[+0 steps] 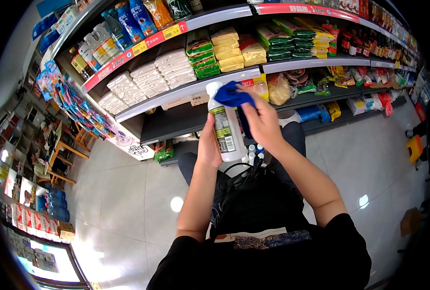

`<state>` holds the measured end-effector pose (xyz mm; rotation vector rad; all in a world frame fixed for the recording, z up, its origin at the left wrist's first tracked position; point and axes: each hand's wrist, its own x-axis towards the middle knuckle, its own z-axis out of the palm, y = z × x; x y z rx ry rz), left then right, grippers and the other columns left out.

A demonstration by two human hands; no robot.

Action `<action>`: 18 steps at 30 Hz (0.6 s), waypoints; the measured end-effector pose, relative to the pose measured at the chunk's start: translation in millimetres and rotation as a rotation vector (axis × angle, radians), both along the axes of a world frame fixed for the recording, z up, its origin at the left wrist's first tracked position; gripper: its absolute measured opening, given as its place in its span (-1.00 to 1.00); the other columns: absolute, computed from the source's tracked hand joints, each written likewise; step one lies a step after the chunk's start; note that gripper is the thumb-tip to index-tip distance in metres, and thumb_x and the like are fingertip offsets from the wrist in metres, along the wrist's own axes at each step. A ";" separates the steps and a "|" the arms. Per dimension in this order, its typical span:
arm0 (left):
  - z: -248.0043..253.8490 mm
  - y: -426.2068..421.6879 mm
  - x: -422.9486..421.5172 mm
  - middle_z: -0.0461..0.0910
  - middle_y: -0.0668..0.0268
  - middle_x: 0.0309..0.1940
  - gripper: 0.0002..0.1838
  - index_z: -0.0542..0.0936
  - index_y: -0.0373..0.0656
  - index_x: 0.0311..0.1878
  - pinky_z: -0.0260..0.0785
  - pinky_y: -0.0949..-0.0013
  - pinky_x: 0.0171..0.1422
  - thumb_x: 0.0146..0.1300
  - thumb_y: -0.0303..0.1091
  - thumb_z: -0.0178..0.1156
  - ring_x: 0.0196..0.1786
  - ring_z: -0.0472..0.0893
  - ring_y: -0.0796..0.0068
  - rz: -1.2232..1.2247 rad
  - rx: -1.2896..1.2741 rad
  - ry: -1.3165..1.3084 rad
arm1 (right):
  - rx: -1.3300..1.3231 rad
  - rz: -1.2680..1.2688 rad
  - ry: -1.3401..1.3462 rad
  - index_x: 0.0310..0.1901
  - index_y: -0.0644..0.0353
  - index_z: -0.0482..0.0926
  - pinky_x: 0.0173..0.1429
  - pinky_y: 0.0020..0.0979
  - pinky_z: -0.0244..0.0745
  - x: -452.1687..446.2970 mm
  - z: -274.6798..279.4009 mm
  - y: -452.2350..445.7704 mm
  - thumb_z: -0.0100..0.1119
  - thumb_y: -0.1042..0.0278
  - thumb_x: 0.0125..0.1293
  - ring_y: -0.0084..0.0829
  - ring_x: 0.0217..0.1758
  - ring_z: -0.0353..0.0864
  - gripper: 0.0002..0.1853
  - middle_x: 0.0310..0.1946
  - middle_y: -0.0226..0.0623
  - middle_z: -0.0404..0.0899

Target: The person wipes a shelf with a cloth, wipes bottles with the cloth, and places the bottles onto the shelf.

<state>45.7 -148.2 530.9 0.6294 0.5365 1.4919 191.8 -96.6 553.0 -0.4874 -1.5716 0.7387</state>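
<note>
My left hand [209,141] is wrapped around the lower side of a white plastic bottle [226,128], which has a white cap and a dark and green label with a barcode. The bottle is tilted slightly in front of the shelf. In my right hand [263,118] is a blue cloth [235,94], bunched against the upper part of the bottle near its cap. Part of the cloth hangs down behind the bottle's right side. Between my knees, several bottles with white and blue caps [253,152] stand low down, partly hidden by my arm and clothing.
Store shelves [190,90] curve ahead, stacked with white packets [175,66], green and yellow bags [226,47] and bottled drinks [128,21]. A rack of hanging snack bags [75,99] is at the left. Wooden chairs [63,154] stand farther left, and a yellow object [414,147] is at the right.
</note>
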 end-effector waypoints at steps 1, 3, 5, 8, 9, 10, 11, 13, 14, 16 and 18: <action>-1.9 1.2 3.7 0.58 0.19 0.05 -0.49 0.40 -0.15 0.25 0.52 0.20 0.13 0.50 0.05 -0.13 0.07 0.61 0.32 0.013 0.039 -0.015 | 0.079 -0.012 -0.128 0.18 0.35 0.47 0.33 -0.31 0.32 -5.1 0.3 1.6 0.05 0.47 0.37 -0.07 0.28 0.49 -0.63 0.20 0.03 0.50; 0.7 0.9 6.5 0.54 0.23 0.11 -0.52 0.39 -0.15 0.27 0.43 0.24 0.25 0.52 0.00 -0.12 0.16 0.55 0.36 0.072 0.073 0.012 | 0.098 -0.015 -0.063 0.21 0.35 0.45 0.36 -0.28 0.31 -17.4 -6.7 -5.7 0.06 0.46 0.36 0.00 0.31 0.44 -0.60 0.22 0.06 0.47; -0.3 0.7 2.0 0.53 0.23 0.14 -0.52 0.38 -0.16 0.28 0.41 0.24 0.27 0.53 -0.02 -0.14 0.18 0.54 0.34 0.104 0.084 0.043 | 0.054 0.000 -0.086 0.21 0.35 0.44 0.36 -0.26 0.31 -18.3 -12.1 -13.6 0.06 0.46 0.35 0.01 0.32 0.43 -0.59 0.23 0.07 0.46; -8.6 6.4 -11.1 0.56 0.18 0.13 -0.51 0.39 -0.19 0.27 0.42 0.23 0.26 0.53 -0.01 -0.16 0.15 0.57 0.29 0.160 0.107 0.045 | 0.010 0.048 -0.153 0.21 0.36 0.44 0.36 -0.24 0.32 -9.3 -27.4 -28.8 0.07 0.47 0.33 0.01 0.31 0.43 -0.58 0.24 0.07 0.44; -5.6 7.0 -14.3 0.58 0.19 0.07 -0.52 0.41 -0.19 0.24 0.45 0.25 0.21 0.52 0.00 -0.13 0.09 0.59 0.32 0.173 0.084 0.047 | 0.044 0.054 -0.176 0.21 0.36 0.45 0.35 -0.23 0.33 -6.5 -33.7 -33.8 0.08 0.48 0.32 0.01 0.31 0.44 -0.58 0.25 0.06 0.44; -3.0 6.8 -17.8 0.60 0.20 0.01 -0.52 0.43 -0.19 0.20 0.48 0.27 0.16 0.51 0.02 -0.09 0.02 0.62 0.35 0.186 0.062 0.048 | 0.079 0.060 -0.199 0.20 0.36 0.45 0.35 -0.22 0.33 -3.7 -38.7 -39.6 0.08 0.49 0.30 0.01 0.31 0.44 -0.58 0.25 0.06 0.44; -2.2 6.5 -21.2 0.62 0.20 -0.01 -0.51 0.45 -0.19 0.18 0.50 0.27 0.12 0.50 0.04 -0.08 -0.01 0.63 0.35 0.179 0.056 0.019 | 0.135 0.053 -0.248 0.18 0.35 0.47 0.35 -0.20 0.33 0.8 -39.5 -47.1 0.11 0.52 0.25 0.00 0.30 0.45 -0.56 0.26 0.02 0.44; -9.2 9.7 -32.4 0.60 0.12 0.05 -0.46 0.43 -0.23 0.22 0.49 0.20 0.14 0.50 0.06 -0.12 0.05 0.62 0.24 0.150 0.088 -0.010 | 0.211 0.078 -0.339 0.16 0.33 0.49 0.34 -0.19 0.35 9.5 -35.2 -61.0 0.13 0.54 0.20 -0.01 0.29 0.46 -0.56 0.27 -0.03 0.44; -11.6 10.9 -36.4 0.59 0.11 0.06 -0.44 0.42 -0.24 0.24 0.50 0.20 0.13 0.51 0.07 -0.16 0.05 0.62 0.23 0.139 0.099 0.001 | 0.246 0.083 -0.384 0.16 0.31 0.50 0.34 -0.19 0.36 12.1 -33.6 -64.7 0.14 0.55 0.19 0.00 0.28 0.46 -0.55 0.26 -0.05 0.46; -7.8 10.6 -35.0 0.57 0.09 0.08 -0.41 0.39 -0.25 0.28 0.50 0.20 0.13 0.51 0.09 -0.22 0.04 0.62 0.23 0.161 0.160 0.103 | 0.219 0.119 -0.349 0.13 0.30 0.52 0.29 -0.22 0.40 17.2 -33.9 -64.0 0.12 0.55 0.20 -0.06 0.22 0.53 -0.59 0.19 -0.05 0.52; -1.5 8.6 -31.8 0.55 0.08 0.11 -0.38 0.36 -0.27 0.31 0.50 0.21 0.14 0.52 0.10 -0.27 0.02 0.62 0.23 0.164 0.205 0.143 | 0.098 0.138 -0.268 0.10 0.30 0.54 0.23 -0.28 0.44 22.2 -34.6 -60.7 0.09 0.55 0.23 -0.17 0.14 0.59 -0.63 0.10 -0.07 0.58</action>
